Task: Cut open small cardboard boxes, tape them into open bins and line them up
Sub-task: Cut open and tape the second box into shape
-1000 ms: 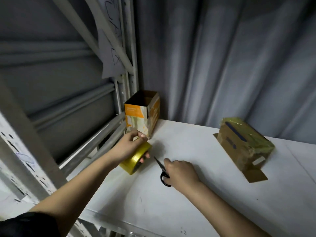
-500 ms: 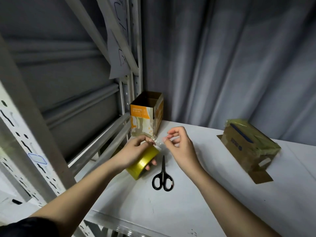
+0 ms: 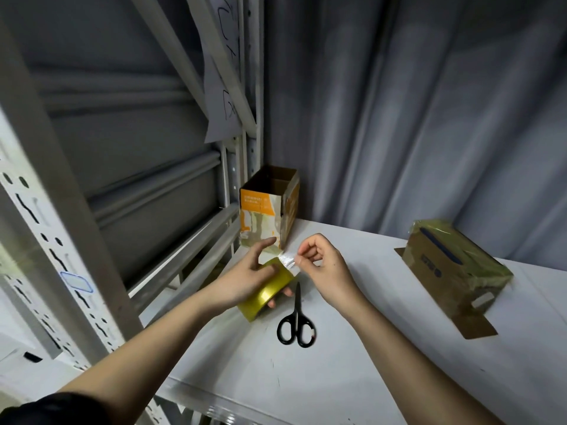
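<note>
My left hand (image 3: 245, 277) gripped the tape roll (image 3: 270, 294), fingers curled round the yellow ring, which sat tilted just above the worktop (image 3: 352, 378) near its left edge. My right hand (image 3: 322, 268) pinched the free tape end (image 3: 288, 263) between thumb and fingertips, the strip pulled a short way off the roll so that it bridged the two hands. The hands were close together, joined only by that strip of tape.

The scissors (image 3: 297, 320) lay flat on the worktop just below the roll, blades closed and pointing away from me, black handles nearest me, touched by neither hand.

The open box (image 3: 267, 210), orange and white, stood upright in the far left corner of the worktop, against the rack (image 3: 40, 210) and the grey curtain (image 3: 414, 118), its top open. It was just beyond my left hand; I could not tell whether my fingers touched it.

The brown box (image 3: 454, 271) lay tilted on its side at the right of the worktop, well apart from the hands, wrapped in yellowish tape with a cardboard flap splayed flat on the surface beneath it
</note>
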